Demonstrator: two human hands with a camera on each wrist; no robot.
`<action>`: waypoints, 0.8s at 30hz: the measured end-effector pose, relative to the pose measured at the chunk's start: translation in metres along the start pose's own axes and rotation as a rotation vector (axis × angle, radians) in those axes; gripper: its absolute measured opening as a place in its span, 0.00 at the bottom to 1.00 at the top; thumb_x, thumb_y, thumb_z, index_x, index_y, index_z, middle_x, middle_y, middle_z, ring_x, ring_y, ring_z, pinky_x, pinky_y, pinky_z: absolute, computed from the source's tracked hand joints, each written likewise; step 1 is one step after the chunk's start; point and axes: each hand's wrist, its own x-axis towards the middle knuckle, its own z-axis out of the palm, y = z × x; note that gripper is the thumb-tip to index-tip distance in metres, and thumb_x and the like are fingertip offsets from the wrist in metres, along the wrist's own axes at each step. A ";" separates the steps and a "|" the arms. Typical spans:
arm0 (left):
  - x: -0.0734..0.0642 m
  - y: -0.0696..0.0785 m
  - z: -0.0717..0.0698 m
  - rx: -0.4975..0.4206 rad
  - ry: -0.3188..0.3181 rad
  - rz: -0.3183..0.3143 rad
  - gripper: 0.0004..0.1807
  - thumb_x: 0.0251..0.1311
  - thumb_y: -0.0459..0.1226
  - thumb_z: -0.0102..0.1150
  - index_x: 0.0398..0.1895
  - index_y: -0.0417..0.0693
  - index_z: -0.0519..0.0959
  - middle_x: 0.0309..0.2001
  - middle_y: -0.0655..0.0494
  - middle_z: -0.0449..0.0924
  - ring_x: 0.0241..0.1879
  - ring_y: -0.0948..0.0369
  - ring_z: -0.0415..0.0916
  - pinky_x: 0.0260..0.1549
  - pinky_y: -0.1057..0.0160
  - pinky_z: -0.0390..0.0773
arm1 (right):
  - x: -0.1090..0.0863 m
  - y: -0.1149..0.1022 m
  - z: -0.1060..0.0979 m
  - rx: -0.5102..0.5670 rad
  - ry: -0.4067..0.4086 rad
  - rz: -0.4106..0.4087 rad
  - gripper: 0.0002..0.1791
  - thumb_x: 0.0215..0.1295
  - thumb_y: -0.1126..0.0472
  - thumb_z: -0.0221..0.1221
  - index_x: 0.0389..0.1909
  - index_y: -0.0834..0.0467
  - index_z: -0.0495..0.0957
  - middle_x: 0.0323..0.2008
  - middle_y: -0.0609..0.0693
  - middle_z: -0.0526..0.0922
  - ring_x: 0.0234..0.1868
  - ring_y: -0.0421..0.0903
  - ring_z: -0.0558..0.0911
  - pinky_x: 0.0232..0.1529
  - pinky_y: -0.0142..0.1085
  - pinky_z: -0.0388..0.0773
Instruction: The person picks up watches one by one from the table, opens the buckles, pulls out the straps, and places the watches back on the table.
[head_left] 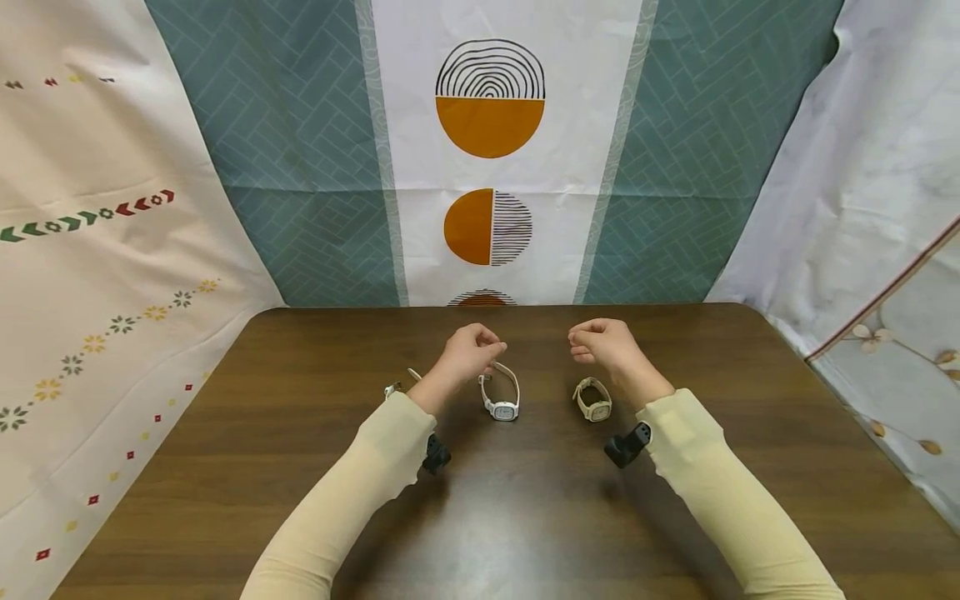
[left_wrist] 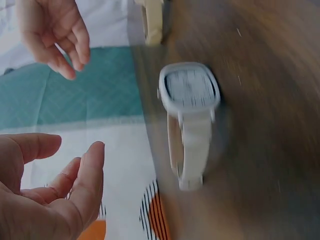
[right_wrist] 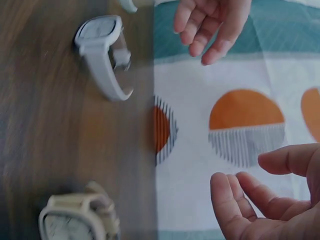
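My left hand [head_left: 468, 350] hovers over the far end of a white wristwatch [head_left: 504, 411], its strap unfastened and looping toward the back. In the left wrist view, a gap shows between the thumb and loosely bent fingers [left_wrist: 92, 175], with nothing held. My right hand [head_left: 603, 342] is raised behind and above a beige wristwatch [head_left: 599, 411], whose strap forms a closed loop. The right wrist view shows its thumb and fingers [right_wrist: 227, 200] apart and holding nothing. Both watches lie on the table, faces toward me. Past my left wrist, another watch [head_left: 393, 389] is partly hidden by the forearm.
The brown wooden table [head_left: 525, 500] reaches back to a patterned curtain [head_left: 487, 175]. Pale cloths [head_left: 112, 275] hang on the left and right sides. Each wrist carries a small black camera [head_left: 628, 446] close above the tabletop.
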 end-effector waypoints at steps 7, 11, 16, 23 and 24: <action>0.006 0.005 0.033 -0.053 -0.091 -0.010 0.11 0.65 0.35 0.55 0.43 0.35 0.74 0.38 0.44 0.75 0.44 0.42 0.79 0.43 0.54 0.81 | 0.004 0.017 -0.015 -0.040 0.037 0.022 0.19 0.68 0.66 0.49 0.54 0.75 0.70 0.51 0.66 0.75 0.29 0.34 0.77 0.39 0.28 0.80; 0.009 0.006 0.050 -0.072 -0.131 -0.020 0.11 0.65 0.36 0.55 0.43 0.35 0.74 0.40 0.42 0.75 0.43 0.42 0.80 0.43 0.52 0.81 | 0.006 0.024 -0.019 -0.061 0.060 0.027 0.18 0.68 0.66 0.50 0.53 0.76 0.70 0.50 0.66 0.76 0.28 0.34 0.77 0.39 0.30 0.81; 0.011 0.005 0.069 -0.085 -0.131 -0.029 0.10 0.65 0.35 0.55 0.42 0.35 0.75 0.36 0.46 0.75 0.42 0.42 0.80 0.40 0.55 0.82 | 0.007 0.034 -0.022 -0.096 0.071 0.051 0.19 0.68 0.66 0.52 0.53 0.75 0.70 0.51 0.68 0.76 0.35 0.41 0.80 0.41 0.32 0.81; 0.011 -0.001 0.092 -0.089 -0.141 -0.053 0.08 0.63 0.33 0.57 0.38 0.35 0.75 0.36 0.47 0.76 0.38 0.48 0.80 0.33 0.62 0.83 | 0.006 0.050 -0.022 -0.147 0.078 0.090 0.19 0.66 0.66 0.53 0.52 0.75 0.71 0.45 0.61 0.79 0.38 0.46 0.80 0.38 0.31 0.81; 0.011 -0.002 0.095 -0.078 -0.144 -0.055 0.08 0.63 0.33 0.57 0.38 0.35 0.75 0.36 0.47 0.76 0.36 0.51 0.80 0.33 0.62 0.83 | 0.006 0.052 -0.022 -0.154 0.075 0.095 0.19 0.65 0.66 0.53 0.52 0.75 0.71 0.44 0.61 0.79 0.37 0.46 0.80 0.39 0.32 0.81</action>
